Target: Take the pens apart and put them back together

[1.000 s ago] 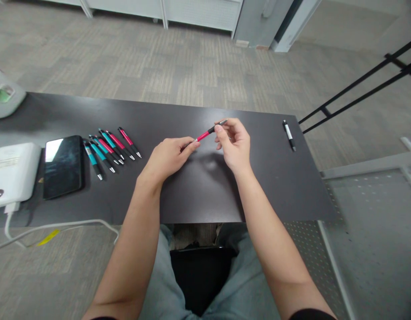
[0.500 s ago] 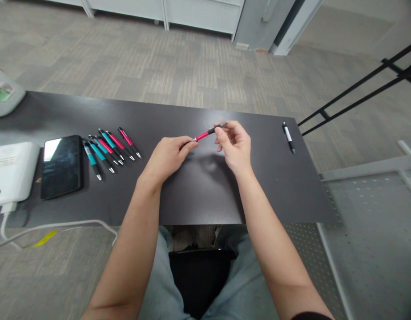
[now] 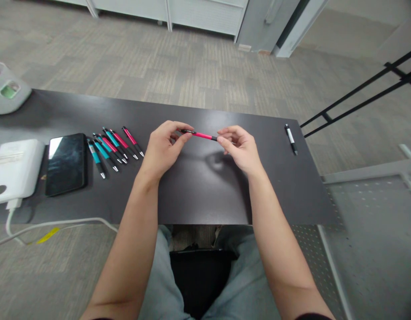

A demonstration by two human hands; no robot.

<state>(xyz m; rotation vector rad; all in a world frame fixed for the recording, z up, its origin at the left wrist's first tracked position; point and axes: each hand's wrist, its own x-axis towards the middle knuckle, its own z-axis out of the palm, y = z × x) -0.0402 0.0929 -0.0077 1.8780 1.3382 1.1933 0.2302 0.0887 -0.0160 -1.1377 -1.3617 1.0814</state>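
A pink and black pen is held nearly level above the dark table, stretched between both hands. My left hand pinches its black left end between thumb and fingertips. At the other end, my right hand grips the black part, and the tip there is hidden by the fingers. Left of my left hand lies a group of several pens, among them a pink pen and a teal pen. A white and black pen rests alone near the table's right end.
On the left of the table lie a black phone and a white power bank with a white cable plugged in. A pale plastic container stands at the far left. Black metal bars rise at the right.
The pen has turned from tilted to nearly level, and its black left end is now visible. My left hand has risen and taken a new pinch. The right hand has shifted slightly right.
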